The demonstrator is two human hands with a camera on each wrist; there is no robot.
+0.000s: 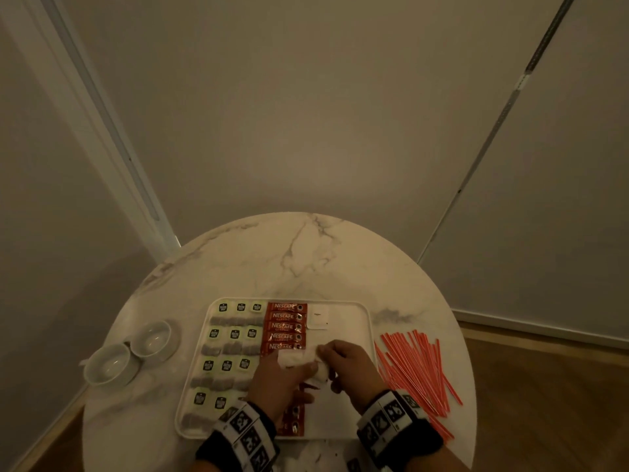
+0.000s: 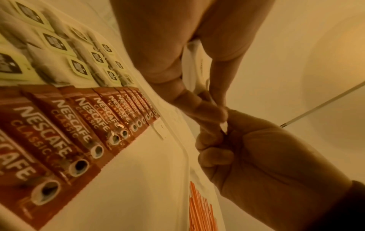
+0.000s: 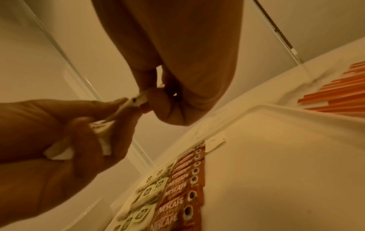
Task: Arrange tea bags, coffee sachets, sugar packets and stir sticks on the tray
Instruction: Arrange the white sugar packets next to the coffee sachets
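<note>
Pinching sugar packets [image 1: 295, 358] in both hands' fingers [image 1: 326, 350], you have the tray [image 1: 369, 321]'s bare strip just beyond your right hand [image 1: 350, 364].

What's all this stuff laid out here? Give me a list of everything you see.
Table: one, round, white marble.
Tray: one, white, on the table.
Tea bags: about a dozen, pale green tags, tray's left part.
Coffee sachets: a column, red Nescafe, tray's middle.
Sugar packet: one, white, tray's far right part.
Stir sticks: many, red, on the table right of the tray.
Bowls: two, white, left of the tray.
Left hand and right hand: holding white sugar packets over the tray.
</note>
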